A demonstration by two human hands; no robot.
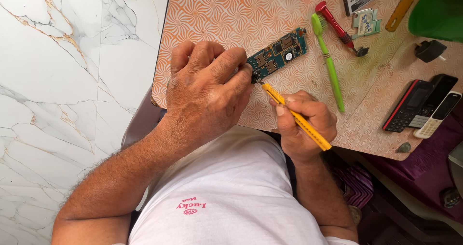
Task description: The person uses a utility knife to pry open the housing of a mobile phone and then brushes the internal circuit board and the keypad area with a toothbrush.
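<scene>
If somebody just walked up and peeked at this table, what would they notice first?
Probably the two hands in the middle: the left hand pinches a green circuit board at the table's near edge, while the right hand pokes at its end with a thin yellow tool. Next, the bright green toothbrush lying just right of the board, and the three button phones bunched at the far right on the orange swirly tablecloth.

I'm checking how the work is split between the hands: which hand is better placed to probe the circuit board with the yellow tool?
The right hand: it grips the yellow tool, tip at the circuit board. The left hand pinches the board's end.
</scene>
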